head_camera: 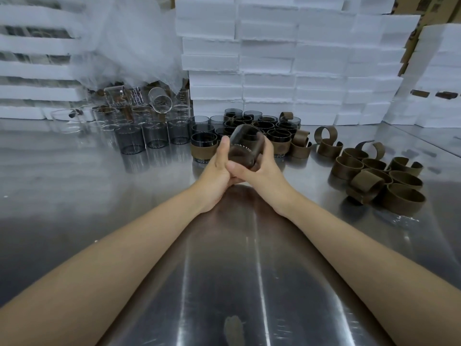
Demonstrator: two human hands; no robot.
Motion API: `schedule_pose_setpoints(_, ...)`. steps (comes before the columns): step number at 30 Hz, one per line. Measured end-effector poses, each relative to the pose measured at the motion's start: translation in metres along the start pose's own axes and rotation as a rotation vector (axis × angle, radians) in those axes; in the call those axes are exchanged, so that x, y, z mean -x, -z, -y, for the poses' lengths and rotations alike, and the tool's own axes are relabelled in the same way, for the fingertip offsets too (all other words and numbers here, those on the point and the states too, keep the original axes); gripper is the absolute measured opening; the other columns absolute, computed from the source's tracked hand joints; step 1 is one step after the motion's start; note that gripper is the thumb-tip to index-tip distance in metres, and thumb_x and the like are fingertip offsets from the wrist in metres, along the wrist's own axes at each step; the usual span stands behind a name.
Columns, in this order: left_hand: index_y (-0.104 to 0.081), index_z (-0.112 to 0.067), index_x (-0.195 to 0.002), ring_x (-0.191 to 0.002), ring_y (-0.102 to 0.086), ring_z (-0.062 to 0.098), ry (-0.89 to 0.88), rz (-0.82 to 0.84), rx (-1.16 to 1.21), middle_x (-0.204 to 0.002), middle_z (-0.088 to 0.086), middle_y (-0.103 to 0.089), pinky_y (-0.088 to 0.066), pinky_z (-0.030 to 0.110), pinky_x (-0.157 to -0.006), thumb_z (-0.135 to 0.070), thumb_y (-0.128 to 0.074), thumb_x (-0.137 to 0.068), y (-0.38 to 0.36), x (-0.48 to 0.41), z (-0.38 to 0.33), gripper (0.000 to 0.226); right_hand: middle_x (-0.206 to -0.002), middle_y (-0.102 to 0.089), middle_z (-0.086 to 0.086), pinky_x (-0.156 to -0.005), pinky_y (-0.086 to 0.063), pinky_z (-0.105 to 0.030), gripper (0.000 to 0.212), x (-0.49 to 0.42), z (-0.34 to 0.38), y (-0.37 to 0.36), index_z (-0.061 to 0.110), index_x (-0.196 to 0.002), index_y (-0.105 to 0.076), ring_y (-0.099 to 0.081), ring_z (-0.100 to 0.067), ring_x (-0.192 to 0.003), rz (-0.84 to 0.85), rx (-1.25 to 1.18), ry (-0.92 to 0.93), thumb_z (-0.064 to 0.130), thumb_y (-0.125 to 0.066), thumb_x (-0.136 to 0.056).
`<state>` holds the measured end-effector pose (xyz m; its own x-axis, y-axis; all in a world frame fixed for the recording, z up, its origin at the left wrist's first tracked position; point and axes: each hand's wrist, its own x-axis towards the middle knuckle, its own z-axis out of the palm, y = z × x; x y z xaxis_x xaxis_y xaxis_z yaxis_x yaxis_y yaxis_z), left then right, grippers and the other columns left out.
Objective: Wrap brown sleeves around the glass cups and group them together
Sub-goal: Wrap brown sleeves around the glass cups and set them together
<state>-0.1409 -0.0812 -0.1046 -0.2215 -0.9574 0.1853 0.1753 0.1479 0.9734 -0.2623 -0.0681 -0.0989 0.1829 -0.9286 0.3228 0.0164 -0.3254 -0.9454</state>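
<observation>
While the left hand (219, 168) and the right hand (260, 171) curl round it from either side, thumbs on top, a dark glass cup (245, 146) is held tilted just above the steel surface (224, 270); motion blur hides whether a sleeve is on it. Just behind the hands stands a tight cluster of sleeved cups (279, 142), each banded in brown. To their left stand bare grey cups (152, 136), with clear glasses (112, 113) farther back, some tipped over. Well apart on the right lies a loose heap of brown sleeves (379, 176), curled into open rings. White foam blocks (274, 58) are stacked like a wall along the back, crumpled plastic sheeting (129, 38) beside them, and cardboard (429, 11) shows at the upper right.
</observation>
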Motion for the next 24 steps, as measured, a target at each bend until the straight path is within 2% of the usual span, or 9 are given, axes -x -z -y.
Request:
schedule_pose_setpoints(2, -0.061, -0.022, -0.119, -0.11, -0.064, 0.015, -0.09, -0.115, -0.249, -0.119, 0.004, -0.068, -0.051, 0.033, -0.096, -0.041, -0.02, -0.107, -0.004, 0.004, -0.002, 0.047, -0.123, -0.06, -0.007, -0.098, -0.052, -0.035, 0.069, -0.001, -0.002, 0.004, 0.012, -0.134, -0.034, -0.062, -0.014, -0.112, -0.125, 0.054, 0.023, 0.006, -0.077, -0.079)
schedule_pose_setpoints(5, -0.045, -0.009, -0.142, -0.129, -0.045, 0.011, -0.394, -0.264, -0.626, -0.145, 0.006, -0.046, -0.032, 0.026, -0.114, -0.008, -0.034, -0.104, -0.002, 0.009, -0.005, 0.04, -0.112, -0.064, -0.005, -0.095, -0.051, -0.038, 0.06, -0.004, -0.003, 0.012, 0.014, -0.116, -0.044, -0.064, -0.019, -0.105, -0.253, 0.216, 0.056, 0.001, -0.082, -0.072)
schedule_pose_setpoints(8, -0.036, -0.004, -0.148, -0.147, -0.023, 0.016, -0.645, -0.091, -0.929, -0.157, 0.006, -0.031, -0.017, 0.03, -0.122, -0.01, -0.034, -0.102, -0.002, 0.013, -0.008, 0.046, -0.099, -0.063, 0.003, -0.082, -0.051, -0.029, 0.049, -0.004, -0.005, 0.015, 0.019, -0.107, -0.044, -0.062, -0.015, -0.093, -0.278, 0.362, 0.071, 0.005, -0.078, -0.075)
schedule_pose_setpoints(12, -0.019, -0.005, -0.154, -0.151, 0.006, 0.017, -0.685, 0.091, -1.198, -0.163, 0.005, -0.01, 0.0, 0.037, -0.124, -0.023, -0.029, -0.103, -0.013, 0.016, 0.0, 0.055, -0.091, -0.057, 0.012, -0.07, -0.041, -0.013, 0.019, -0.002, -0.007, 0.011, 0.023, -0.1, -0.042, -0.054, -0.002, -0.081, -0.207, 0.51, 0.193, 0.013, -0.056, -0.093)
schedule_pose_setpoints(14, -0.01, -0.005, -0.155, -0.151, 0.011, 0.017, -0.659, 0.044, -1.194, -0.164, 0.005, 0.001, 0.001, 0.037, -0.124, -0.027, -0.029, -0.103, -0.015, 0.016, 0.003, 0.06, -0.097, -0.059, 0.006, -0.075, -0.044, -0.015, 0.02, -0.002, -0.006, 0.01, 0.023, -0.104, -0.041, -0.057, -0.007, -0.087, -0.169, 0.533, 0.215, 0.015, -0.055, -0.094)
schedule_pose_setpoints(16, -0.003, -0.005, -0.155, -0.15, 0.014, 0.016, -0.628, -0.017, -1.16, -0.164, 0.005, 0.009, 0.002, 0.035, -0.123, -0.028, -0.031, -0.104, -0.016, 0.015, 0.003, 0.063, -0.099, -0.058, -0.004, -0.077, -0.047, -0.027, 0.022, -0.001, -0.006, 0.01, 0.018, -0.103, -0.041, -0.056, -0.017, -0.09, -0.132, 0.552, 0.24, 0.01, -0.057, -0.09)
schedule_pose_setpoints(19, 0.003, -0.01, -0.155, -0.148, 0.011, 0.007, -0.512, -0.151, -0.999, -0.164, 0.003, 0.011, 0.006, 0.013, -0.116, -0.033, -0.031, -0.105, -0.015, 0.013, 0.003, 0.064, -0.095, -0.054, -0.014, -0.069, -0.04, -0.03, 0.027, -0.001, -0.006, 0.007, 0.011, -0.094, -0.04, -0.049, -0.023, -0.083, -0.06, 0.556, 0.252, -0.002, -0.061, -0.081)
schedule_pose_setpoints(21, -0.003, -0.017, -0.156, -0.145, -0.001, -0.003, -0.376, -0.193, -0.809, -0.165, -0.003, -0.002, -0.002, 0.008, -0.114, -0.039, -0.029, -0.105, -0.011, 0.012, 0.0, 0.062, -0.097, -0.052, -0.018, -0.067, -0.039, -0.026, 0.038, 0.0, -0.006, 0.005, 0.013, -0.091, -0.038, -0.047, -0.019, -0.08, 0.004, 0.527, 0.237, -0.004, -0.069, -0.077)
schedule_pose_setpoints(24, -0.03, -0.027, -0.151, -0.134, -0.041, 0.002, -0.191, -0.237, -0.409, -0.152, -0.007, -0.041, -0.031, 0.023, -0.112, -0.048, -0.027, -0.104, -0.006, 0.007, -0.006, 0.052, -0.109, -0.048, -0.021, -0.08, -0.049, -0.034, 0.052, 0.005, -0.003, 0.002, 0.024, -0.093, -0.034, -0.054, -0.028, -0.095, 0.083, 0.468, 0.241, 0.001, -0.077, -0.076)
